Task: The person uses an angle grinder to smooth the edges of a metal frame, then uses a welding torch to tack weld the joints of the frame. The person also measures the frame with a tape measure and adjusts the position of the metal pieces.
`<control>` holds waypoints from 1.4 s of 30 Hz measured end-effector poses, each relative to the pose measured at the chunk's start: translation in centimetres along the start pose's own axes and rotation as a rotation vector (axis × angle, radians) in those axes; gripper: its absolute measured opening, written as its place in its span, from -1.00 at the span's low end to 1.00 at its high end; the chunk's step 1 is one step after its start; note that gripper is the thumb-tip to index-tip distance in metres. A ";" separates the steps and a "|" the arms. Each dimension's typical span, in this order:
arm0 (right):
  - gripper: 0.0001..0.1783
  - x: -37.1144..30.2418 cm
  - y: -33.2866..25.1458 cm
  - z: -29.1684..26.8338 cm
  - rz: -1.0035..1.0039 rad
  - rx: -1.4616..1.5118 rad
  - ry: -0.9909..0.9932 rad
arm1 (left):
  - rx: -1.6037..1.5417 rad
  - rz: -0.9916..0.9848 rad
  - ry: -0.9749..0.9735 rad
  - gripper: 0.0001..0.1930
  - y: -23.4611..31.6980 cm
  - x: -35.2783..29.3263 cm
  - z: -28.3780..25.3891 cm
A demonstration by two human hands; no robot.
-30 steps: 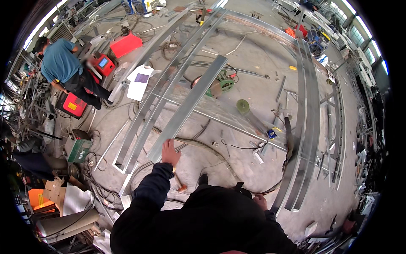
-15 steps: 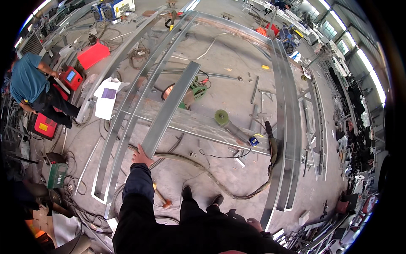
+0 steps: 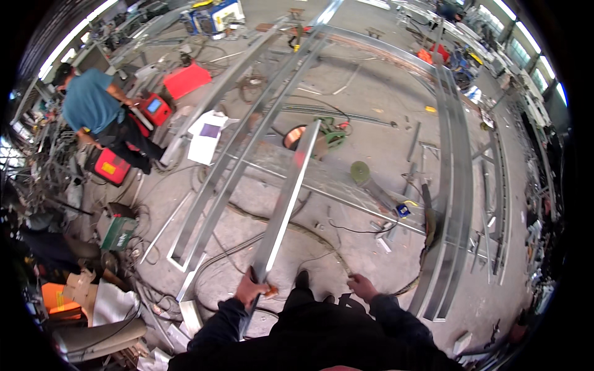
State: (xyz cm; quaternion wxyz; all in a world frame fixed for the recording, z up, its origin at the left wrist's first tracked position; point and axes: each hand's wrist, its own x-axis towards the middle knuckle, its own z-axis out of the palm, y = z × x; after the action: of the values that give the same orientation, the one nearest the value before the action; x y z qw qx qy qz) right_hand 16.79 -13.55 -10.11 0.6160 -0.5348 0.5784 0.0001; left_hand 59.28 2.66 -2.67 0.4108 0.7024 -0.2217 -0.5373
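My left hand (image 3: 249,289) is closed around the near end of a long grey metal beam (image 3: 283,207). The beam slants away from me, its narrow bright edge turned up, and its far end is near a green tool (image 3: 332,133) and a copper-coloured wire spool (image 3: 294,137). To the right, my right hand (image 3: 363,288) hovers in front of my body, fingers loosely bent, with nothing visible in it. Its fingertips overlap the line of a hose (image 3: 325,243) on the floor; contact cannot be made out. An orange hammer head (image 3: 271,291) shows just beside my left hand.
Long metal channels (image 3: 455,185) form a frame on both sides. An angle grinder (image 3: 374,188) and a blue tape measure (image 3: 403,211) rest on the crossing beam. At left, a person (image 3: 93,108) stands beside red machines (image 3: 111,167). Cables cover much of the floor.
The beam has come nearer to me and rolled onto its edge, with my left hand now wrapped around its end. My right hand has risen forward from my side. The whole view has shifted.
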 end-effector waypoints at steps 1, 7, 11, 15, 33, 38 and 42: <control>-0.30 2.0 -1.9 1.2 -0.052 0.019 -0.102 | -0.092 -0.049 -0.003 -0.06 2.5 -4.1 0.9; -0.09 7.0 -15.3 13.9 0.135 0.573 -0.469 | -0.057 -0.312 -0.038 0.10 0.4 -18.0 3.8; -0.47 5.6 -18.2 19.0 0.123 0.946 -0.589 | 0.086 -0.237 -0.037 0.16 -0.8 -24.4 6.1; -0.65 -2.0 -17.6 20.6 0.121 1.056 -0.634 | 0.000 -0.182 0.017 0.22 -11.3 -29.0 5.4; -0.35 -21.1 -12.3 -0.6 -0.741 1.001 -0.180 | 0.401 0.580 -0.483 0.13 12.0 -21.5 19.6; -0.14 -22.4 -9.1 -14.8 -0.891 1.255 0.278 | 0.540 0.452 -0.798 0.13 10.1 -20.3 19.2; -0.16 -23.9 -3.7 -13.7 -0.588 1.434 0.440 | 0.681 0.430 -0.962 0.13 6.6 -14.5 17.3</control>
State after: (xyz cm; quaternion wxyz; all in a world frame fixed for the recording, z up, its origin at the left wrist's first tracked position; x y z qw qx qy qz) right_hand 1.39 -9.35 12.69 0.6560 -0.1272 0.3811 -0.6389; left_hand 39.22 3.95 9.55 0.1172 0.4132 -0.6768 -0.5978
